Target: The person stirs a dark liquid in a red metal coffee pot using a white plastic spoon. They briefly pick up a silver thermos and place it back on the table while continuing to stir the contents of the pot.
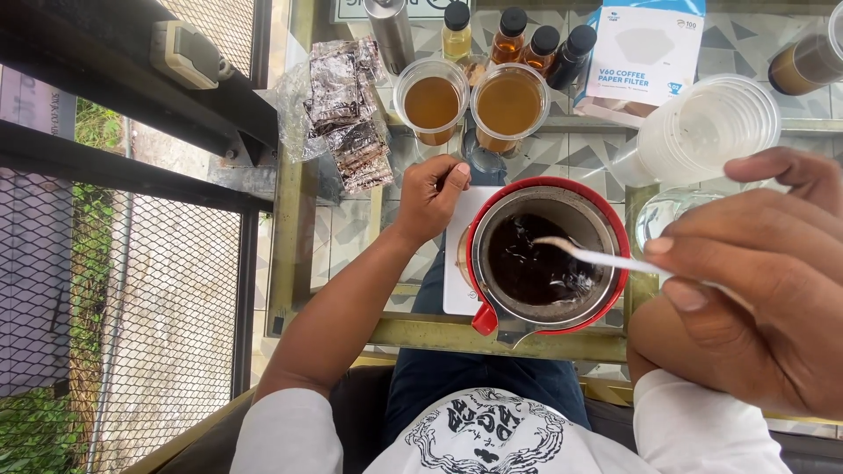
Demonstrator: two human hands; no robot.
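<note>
Just beyond the left hand (pixel 432 195) stand two clear plastic cups (pixel 471 104), side by side and touching, each holding amber-brown liquid nearly to the rim. Behind them is a row of small dark-capped bottles (pixel 527 42) with yellow, amber and dark contents. Beyond the right hand (pixel 762 272) lies a stack of empty clear cups (pixel 702 132) on its side, next to a white box of paper filters (pixel 645 48).

Between the two hands sits the red dripper (pixel 546 254), lined with a metal filter (pixel 600 224) and filled with dark, wet coffee slurry. The dripper rests on a white scale (pixel 457 263), its red handle pointing toward the person. A slim white spoon (pixel 584 253) reaches into the slurry, its bowl at the surface near the middle.

The right hand is closed in a pinch on the spoon's handle, thumb and fingers together, close to the camera. The left hand is curled into a loose fist holding nothing, resting at the far left corner of the scale.

The glass tabletop (pixel 351 228) has a brass-coloured frame; its near edge runs just under the dripper, above the person's lap. Left of the left hand lie crumpled foil packets (pixel 347 110) in a clear bag, and a bare patch of glass lies open beside the forearm. Further left, a metal mesh railing (pixel 114 290) closes the side.
</note>
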